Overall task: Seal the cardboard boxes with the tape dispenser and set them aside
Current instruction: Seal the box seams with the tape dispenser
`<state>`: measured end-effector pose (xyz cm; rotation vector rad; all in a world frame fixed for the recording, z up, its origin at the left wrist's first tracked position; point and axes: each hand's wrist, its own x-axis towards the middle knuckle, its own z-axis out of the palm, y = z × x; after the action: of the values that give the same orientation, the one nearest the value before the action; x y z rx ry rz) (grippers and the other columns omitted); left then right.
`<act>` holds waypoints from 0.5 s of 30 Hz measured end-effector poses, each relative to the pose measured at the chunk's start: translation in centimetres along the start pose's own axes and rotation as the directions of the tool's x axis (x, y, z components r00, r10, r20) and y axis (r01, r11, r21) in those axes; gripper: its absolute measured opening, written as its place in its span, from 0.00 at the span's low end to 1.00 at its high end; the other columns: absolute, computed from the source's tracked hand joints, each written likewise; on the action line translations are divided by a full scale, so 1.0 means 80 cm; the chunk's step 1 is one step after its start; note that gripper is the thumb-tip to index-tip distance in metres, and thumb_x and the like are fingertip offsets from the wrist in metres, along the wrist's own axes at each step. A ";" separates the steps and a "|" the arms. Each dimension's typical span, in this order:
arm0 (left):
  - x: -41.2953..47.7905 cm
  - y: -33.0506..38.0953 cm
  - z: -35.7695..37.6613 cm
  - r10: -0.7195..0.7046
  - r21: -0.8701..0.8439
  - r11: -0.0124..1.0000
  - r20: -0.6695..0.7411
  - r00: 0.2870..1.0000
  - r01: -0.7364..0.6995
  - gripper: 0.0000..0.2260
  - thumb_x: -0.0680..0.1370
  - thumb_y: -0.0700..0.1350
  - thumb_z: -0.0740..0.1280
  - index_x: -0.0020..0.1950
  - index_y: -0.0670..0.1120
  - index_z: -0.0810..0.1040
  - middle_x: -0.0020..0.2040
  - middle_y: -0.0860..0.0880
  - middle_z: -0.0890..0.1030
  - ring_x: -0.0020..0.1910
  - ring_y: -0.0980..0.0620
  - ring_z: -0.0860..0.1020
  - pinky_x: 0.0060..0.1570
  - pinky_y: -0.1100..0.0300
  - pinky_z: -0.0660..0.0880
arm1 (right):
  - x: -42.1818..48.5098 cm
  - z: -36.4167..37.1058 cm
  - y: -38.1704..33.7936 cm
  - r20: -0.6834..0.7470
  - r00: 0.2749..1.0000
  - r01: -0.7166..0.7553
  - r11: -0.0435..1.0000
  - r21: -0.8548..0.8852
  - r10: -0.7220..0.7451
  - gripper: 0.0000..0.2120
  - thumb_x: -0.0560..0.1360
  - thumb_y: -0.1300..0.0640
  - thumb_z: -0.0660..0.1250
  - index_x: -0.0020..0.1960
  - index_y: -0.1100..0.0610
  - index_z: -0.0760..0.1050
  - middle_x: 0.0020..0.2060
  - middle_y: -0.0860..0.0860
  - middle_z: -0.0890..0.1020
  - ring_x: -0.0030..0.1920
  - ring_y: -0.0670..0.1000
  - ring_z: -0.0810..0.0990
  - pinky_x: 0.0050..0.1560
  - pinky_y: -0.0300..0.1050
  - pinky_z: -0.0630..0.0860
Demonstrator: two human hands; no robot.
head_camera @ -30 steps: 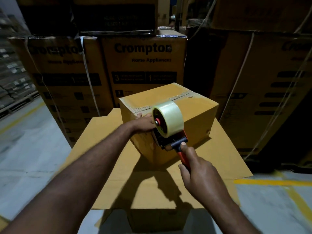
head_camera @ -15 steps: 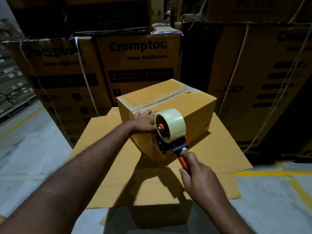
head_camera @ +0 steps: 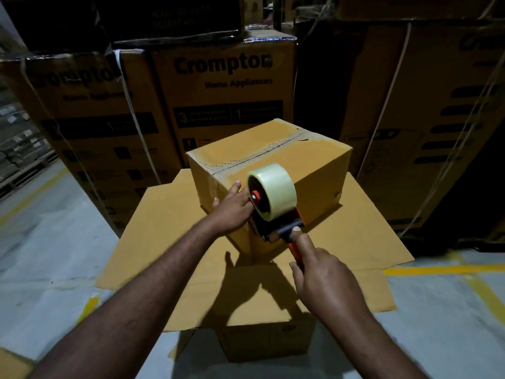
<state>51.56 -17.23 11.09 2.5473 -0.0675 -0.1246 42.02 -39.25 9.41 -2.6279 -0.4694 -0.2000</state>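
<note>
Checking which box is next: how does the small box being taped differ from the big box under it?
The small box is closed, with tape along its top seam; the big box has its flaps spread open. The small box rests on those flaps; the big box stands on the floor. Both are plain tan cardboard.

I saw a mustard-yellow box (head_camera: 314, 170), a pale cream tape roll (head_camera: 278, 187) on a black dispenser (head_camera: 276, 231) with an orange handle (head_camera: 296, 251), brown cartons (head_camera: 224, 86) printed in black, and a grey floor (head_camera: 54, 255) lined in yellow.
</note>
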 end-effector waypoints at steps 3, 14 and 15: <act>0.005 -0.009 0.001 0.021 0.008 1.000 0.000 1.000 -0.021 0.23 0.87 0.55 0.49 0.83 0.57 0.56 0.84 0.52 0.45 0.81 0.53 0.39 0.75 0.31 0.36 | 0.000 -0.003 -0.002 -0.003 1.000 0.010 0.999 -0.039 -0.010 0.29 0.83 0.48 0.58 0.76 0.41 0.44 0.46 0.45 0.74 0.38 0.44 0.71 0.32 0.34 0.62; 0.012 -0.001 0.004 0.011 0.030 1.000 -0.035 0.999 -0.010 0.21 0.87 0.56 0.50 0.80 0.59 0.62 0.83 0.59 0.50 0.82 0.51 0.42 0.72 0.25 0.40 | -0.001 -0.003 -0.009 0.099 0.980 -0.195 0.943 0.271 0.175 0.25 0.80 0.50 0.66 0.71 0.40 0.57 0.61 0.52 0.79 0.56 0.52 0.82 0.45 0.39 0.79; 0.014 -0.002 0.006 0.001 0.026 1.000 -0.043 0.999 0.000 0.21 0.87 0.57 0.50 0.80 0.59 0.63 0.83 0.60 0.50 0.82 0.51 0.43 0.71 0.24 0.39 | -0.002 -0.004 -0.012 0.106 0.978 -0.200 0.941 0.274 0.177 0.25 0.80 0.50 0.66 0.71 0.40 0.57 0.62 0.52 0.79 0.56 0.52 0.82 0.45 0.39 0.79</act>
<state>52.64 -17.44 10.57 2.5749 -0.0536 -0.0693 41.54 -38.65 10.02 -2.3843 -0.2467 0.0340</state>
